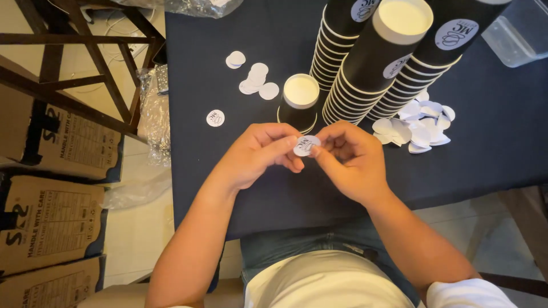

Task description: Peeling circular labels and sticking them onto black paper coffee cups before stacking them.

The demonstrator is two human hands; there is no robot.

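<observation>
Here both hands point(308, 154) pinch 1 round white sticker point(306, 145) before black cup stacks point(365, 68)

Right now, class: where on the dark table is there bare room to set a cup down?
Bare table right of the backing pile; also the front strip near the hands. Crowded: cup stacks, single cup, loose stickers.

Both forearms angle inward, left hand point(258, 155) and right hand point(347, 161) meeting fingertip to fingertip, each grip pinched.
</observation>
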